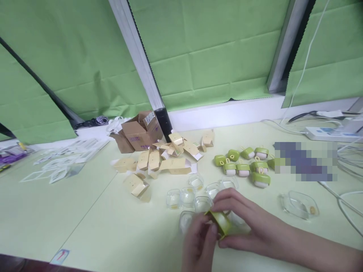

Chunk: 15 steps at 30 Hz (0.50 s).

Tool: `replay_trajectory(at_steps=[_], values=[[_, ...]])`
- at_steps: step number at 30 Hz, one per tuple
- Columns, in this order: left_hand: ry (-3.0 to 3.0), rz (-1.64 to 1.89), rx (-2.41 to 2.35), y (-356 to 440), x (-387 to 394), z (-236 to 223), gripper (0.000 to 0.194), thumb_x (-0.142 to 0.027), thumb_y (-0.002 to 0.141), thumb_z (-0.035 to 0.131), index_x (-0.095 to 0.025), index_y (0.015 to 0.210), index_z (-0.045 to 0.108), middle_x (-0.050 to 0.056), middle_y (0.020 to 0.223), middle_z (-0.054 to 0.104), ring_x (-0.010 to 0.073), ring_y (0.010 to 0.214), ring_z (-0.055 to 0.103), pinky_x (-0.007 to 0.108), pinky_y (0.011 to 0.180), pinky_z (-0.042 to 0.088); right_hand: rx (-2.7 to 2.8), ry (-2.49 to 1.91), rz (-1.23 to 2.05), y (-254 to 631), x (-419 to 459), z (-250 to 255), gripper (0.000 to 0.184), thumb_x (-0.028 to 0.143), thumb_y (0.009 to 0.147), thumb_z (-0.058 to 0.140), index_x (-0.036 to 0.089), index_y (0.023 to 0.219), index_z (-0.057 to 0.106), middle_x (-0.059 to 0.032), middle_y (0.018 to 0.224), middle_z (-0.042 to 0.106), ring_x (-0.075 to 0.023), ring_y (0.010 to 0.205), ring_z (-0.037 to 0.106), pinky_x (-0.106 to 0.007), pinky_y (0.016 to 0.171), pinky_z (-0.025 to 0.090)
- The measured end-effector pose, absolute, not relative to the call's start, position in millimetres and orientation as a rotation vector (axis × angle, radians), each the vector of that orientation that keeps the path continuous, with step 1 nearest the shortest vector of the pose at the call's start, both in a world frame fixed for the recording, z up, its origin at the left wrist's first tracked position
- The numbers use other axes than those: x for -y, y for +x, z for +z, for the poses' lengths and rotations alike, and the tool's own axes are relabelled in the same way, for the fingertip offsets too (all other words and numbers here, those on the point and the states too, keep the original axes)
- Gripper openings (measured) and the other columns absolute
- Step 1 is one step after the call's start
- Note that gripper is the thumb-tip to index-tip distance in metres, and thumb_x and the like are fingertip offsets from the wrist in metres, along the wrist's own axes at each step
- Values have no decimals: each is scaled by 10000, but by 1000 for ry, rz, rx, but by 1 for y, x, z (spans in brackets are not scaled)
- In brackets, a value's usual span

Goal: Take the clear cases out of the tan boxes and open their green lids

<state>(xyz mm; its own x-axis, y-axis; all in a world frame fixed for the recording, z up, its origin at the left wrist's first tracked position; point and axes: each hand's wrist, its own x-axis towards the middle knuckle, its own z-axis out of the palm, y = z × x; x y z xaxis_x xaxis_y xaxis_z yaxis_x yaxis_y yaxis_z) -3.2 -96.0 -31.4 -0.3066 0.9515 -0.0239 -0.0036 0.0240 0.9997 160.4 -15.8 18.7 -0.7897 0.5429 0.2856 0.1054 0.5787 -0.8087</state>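
Note:
Both of my hands hold one small olive-green plastic case (pixel 224 223) above the front of the table. My left hand (pixel 200 240) has its fingers bent at the case's open left side. From the right, my right hand (pixel 249 219) grips it with the thumb below and the fingers over the top. Around my hands lie several clear plastic containers (pixel 188 196), some partly hidden by the fingers. Behind them stand several green-and-white cases with loop straps (pixel 261 178).
Opened cream cardboard boxes (pixel 176 165) lie near a brown carton (pixel 143 132). A separate clear container (pixel 300 205) sits at right. White frame-like pieces (pixel 61 162) are spread at left. A power strip (pixel 331 133) and cables run along the right. Green blinds (pixel 210 49) hang behind.

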Motion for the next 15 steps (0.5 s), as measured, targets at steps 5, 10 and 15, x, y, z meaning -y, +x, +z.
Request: replay_trajectory(at_steps=[5,10,15], values=[[556,1442,-1146,12,92,-23,403,-479,540,812,-185,804,733,55,759,714,227,778,655,336,735,515,2164,-532,1246,162,19,29,383,192,839,618,291,1189,500,-22,1124,602,-159,1059,572,-279,912,489],[463,1445,-1105,15,93,-12,367,-419,485,850,-178,744,755,58,721,713,192,672,628,326,658,519,2195,-537,1176,163,13,28,139,251,888,587,255,1026,599,-28,983,645,-163,925,607,-292,823,503],[461,1492,-1026,16,93,-21,288,-382,500,853,-151,622,731,28,573,659,119,536,547,254,565,449,2224,-488,1158,163,13,22,67,252,909,561,203,922,605,-30,888,646,-135,834,613,-257,750,502]])
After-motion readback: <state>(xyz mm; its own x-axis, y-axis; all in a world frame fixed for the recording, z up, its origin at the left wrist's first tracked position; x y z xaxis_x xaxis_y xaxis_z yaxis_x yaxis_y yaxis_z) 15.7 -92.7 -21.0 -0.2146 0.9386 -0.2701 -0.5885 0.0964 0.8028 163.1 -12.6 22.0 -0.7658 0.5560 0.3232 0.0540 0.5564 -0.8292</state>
